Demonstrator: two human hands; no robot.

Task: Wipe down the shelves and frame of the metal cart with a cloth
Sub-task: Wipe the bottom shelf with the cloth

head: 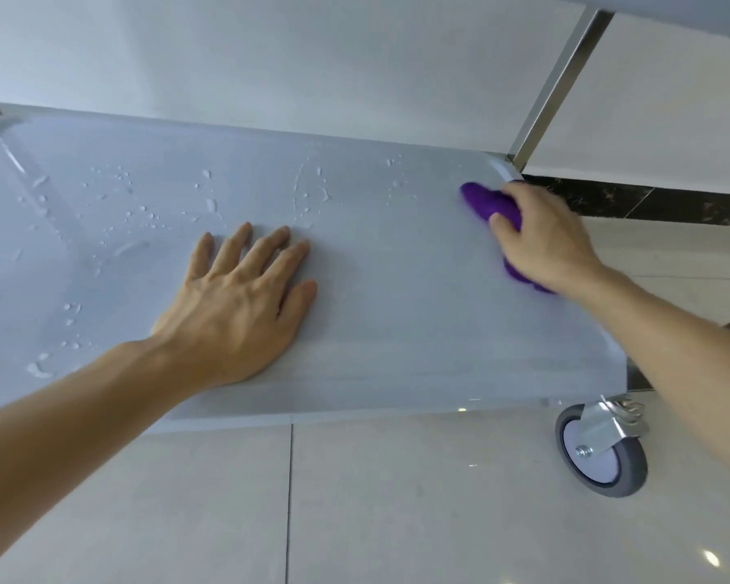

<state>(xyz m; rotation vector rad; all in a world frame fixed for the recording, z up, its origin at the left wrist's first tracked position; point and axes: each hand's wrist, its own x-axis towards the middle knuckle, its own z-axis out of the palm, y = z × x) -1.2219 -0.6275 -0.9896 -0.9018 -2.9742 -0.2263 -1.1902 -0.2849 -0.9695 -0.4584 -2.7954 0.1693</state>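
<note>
1. Pale floor tiles point(397, 499) lie nearest, below both forearms; a grey caster wheel point(600, 453) sits under the shelf corner, below the right forearm.
2. Risk, my guess: caster doesn't look locked (can't tell for sure), so a hard push w/ the cloth could roll the cart away. Left hand pressing down probably guards vs that.
3. Risk 2: shelf is wet. Left palm could slip on the film, esp. if weight shifts forward.
4. Risk 3: water droplets point(144, 204) sit beyond and left of the left hand, well apart from the cloth. Easy to miss that patch if strokes stay on the right side.
5. Left hand point(241, 314): fingers straight and spread, palm flat on the lower shelf point(397, 330), holds nothing.
6. Right hand point(540, 242): fingers curled over the purple cloth point(487, 204), gripping it and pressing it onto the shelf's far right corner.
7. Just beyond the right hand, the metal frame post point(561, 82) rises to an upper shelf; looks unwiped, can't tell.
</note>
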